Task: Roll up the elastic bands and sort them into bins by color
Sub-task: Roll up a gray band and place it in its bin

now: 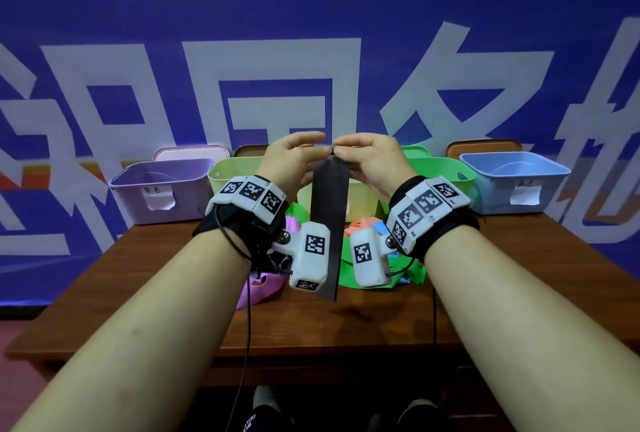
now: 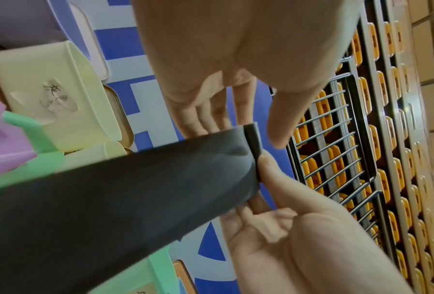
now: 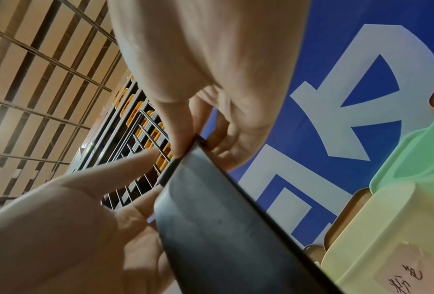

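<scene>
A black elastic band (image 1: pixel 329 217) hangs in the air over the table, its top end turned into a small tight roll (image 2: pixel 252 139). My right hand (image 1: pixel 341 151) pinches that rolled end between thumb (image 3: pixel 178 127) and fingers. My left hand (image 1: pixel 323 144) is level with it on the other side. Its straight fingers (image 2: pixel 203 123) lie behind the band, and its thumb (image 2: pixel 278 127) stands a little off the roll. The band's lower end dangles free between my wrists. Purple (image 1: pixel 162 189), light green (image 1: pixel 235 172), yellow (image 1: pixel 360 203), green (image 1: pixel 446 168) and blue (image 1: pixel 516 178) bins line the table's far edge.
Loose bands lie heaped on the brown table (image 1: pixel 346 320) under my hands: purple (image 1: pixel 259 289), green (image 1: pixel 349 272), and orange (image 1: pixel 360 223) ones show. Lids lean behind the bins against a blue banner wall. Cables hang from my wrist cameras. My feet show beneath the near table edge.
</scene>
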A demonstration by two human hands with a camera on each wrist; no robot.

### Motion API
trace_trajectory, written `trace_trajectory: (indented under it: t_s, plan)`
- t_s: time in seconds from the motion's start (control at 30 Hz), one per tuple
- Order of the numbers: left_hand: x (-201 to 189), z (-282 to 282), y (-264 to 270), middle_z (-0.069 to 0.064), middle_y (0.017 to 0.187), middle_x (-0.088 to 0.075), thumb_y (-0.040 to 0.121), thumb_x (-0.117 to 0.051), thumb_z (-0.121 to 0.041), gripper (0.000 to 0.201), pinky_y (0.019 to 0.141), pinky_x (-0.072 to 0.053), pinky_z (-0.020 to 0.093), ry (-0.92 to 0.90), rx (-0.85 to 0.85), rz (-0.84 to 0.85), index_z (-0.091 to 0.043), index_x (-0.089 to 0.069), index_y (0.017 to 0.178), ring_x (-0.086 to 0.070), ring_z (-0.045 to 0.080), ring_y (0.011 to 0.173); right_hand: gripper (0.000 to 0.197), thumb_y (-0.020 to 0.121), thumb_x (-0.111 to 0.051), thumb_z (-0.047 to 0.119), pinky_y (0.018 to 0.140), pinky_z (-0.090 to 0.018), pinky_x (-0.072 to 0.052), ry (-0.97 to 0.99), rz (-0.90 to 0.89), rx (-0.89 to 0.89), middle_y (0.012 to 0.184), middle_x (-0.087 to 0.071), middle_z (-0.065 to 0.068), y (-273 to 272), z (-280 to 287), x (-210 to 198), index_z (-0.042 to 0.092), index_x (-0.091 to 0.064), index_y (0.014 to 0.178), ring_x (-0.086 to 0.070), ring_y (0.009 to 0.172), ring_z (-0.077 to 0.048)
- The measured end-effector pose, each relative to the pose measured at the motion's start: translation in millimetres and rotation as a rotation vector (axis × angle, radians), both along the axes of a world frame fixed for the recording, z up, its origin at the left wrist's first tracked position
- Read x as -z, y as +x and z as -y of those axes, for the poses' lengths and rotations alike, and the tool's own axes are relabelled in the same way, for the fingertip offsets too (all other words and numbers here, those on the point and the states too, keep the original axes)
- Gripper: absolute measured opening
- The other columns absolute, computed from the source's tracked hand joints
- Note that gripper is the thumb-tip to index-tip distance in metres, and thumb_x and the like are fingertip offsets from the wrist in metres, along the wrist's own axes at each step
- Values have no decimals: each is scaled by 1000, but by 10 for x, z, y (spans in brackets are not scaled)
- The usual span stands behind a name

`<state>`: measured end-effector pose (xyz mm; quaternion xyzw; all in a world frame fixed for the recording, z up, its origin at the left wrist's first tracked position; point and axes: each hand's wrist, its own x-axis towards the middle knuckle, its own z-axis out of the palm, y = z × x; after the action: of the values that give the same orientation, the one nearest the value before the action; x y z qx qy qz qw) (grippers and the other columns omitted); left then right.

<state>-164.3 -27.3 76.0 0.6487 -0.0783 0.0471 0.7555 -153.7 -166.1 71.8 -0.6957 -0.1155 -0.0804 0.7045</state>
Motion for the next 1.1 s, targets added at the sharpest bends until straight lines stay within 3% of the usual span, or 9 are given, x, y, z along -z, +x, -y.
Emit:
trace_trajectory:
  t_s: [0.13, 0.3, 0.43, 0.57, 0.67, 0.73, 0.83, 0.97, 1.1]
  plan:
    - [33, 7, 11, 8, 83, -67, 91, -62, -14, 13, 54, -51, 18, 30, -28, -13, -4, -66, 99, -65, 10, 59, 17, 86, -61, -4, 88, -38, -54, -9, -1, -2, 99, -67, -15, 24, -9, 15, 3, -67, 100, -65, 92, -23]
    - [66, -8, 76, 10, 94, -68, 88, -60, 1, 15, 69, -54, 21, 13, -43, 32, -8, -65, 100, -66, 17, 82, 22, 85, -56, -10, 78, -31, -54, 60, -20, -38, 91, -64, -12, 33, -23, 20, 10, -64, 93, -63, 84, -23]
    - [82, -20, 105, 13, 102, -67, 87, -61, 2, 18, 81, -55, 29, 21, -48, 49, -11, -66, 99, -66, 24, 93, 15, 92, -59, 13, 66, -25, -53, 20, -67, -42, 91, -67, -7, 20, -27, 21, 11, -65, 106, -64, 74, -17]
    - [107, -15, 103, 12, 102, -63, 89, -62, -5, 23, 64, -50, 21, 16, -33, -5, -7, -63, 112, -62, 20, 80, 15, 91, -59, 5, 65, -22, -55, -17, -23, -7, 87, -67, -8, 46, -16, 43, 3, -66, 104, -65, 72, -14]
    - [131, 13, 89, 14, 98, -65, 91, -63, -27, 27, 70, -49, 30, 66, -39, -50, -7, -68, 108, -58, 24, 83, 18, 88, -60, -2, 76, -26, -57, 6, -14, -19, 98, -69, -12, 67, -19, 62, 1, -67, 104, -67, 85, -20]
    - [139, 17, 94, 14, 97, -67, 92, -61, -23, 21, 67, -51, 27, 86, -69, -30, -7, -68, 104, -61, 22, 83, 18, 85, -61, -6, 81, -29, -56, 1, -14, -12, 101, -69, -14, 81, -29, 82, 6, -68, 97, -67, 92, -23]
    - [135, 5, 115, 16, 104, -66, 92, -59, -7, 16, 71, -49, 27, 57, -72, -13, -6, -65, 107, -61, 24, 88, 20, 85, -59, -6, 73, -27, -53, 75, -43, -38, 94, -67, -11, 55, -28, 79, 9, -66, 96, -65, 84, -21]
    - [151, 0, 136, 12, 103, -64, 89, -58, 2, 22, 75, -50, 27, 82, -64, 11, -6, -63, 109, -62, 22, 91, 24, 91, -61, 22, 68, -25, -51, 33, -102, -15, 89, -65, -1, 73, -10, 90, 12, -65, 113, -63, 75, -15]
    - [168, 11, 153, 12, 99, -66, 87, -61, -2, 22, 70, -53, 28, 40, -59, -45, -8, -64, 108, -64, 24, 86, 14, 91, -59, 7, 69, -24, -55, -23, -37, -13, 93, -68, -9, 99, -13, 112, 7, -67, 103, -66, 77, -16]
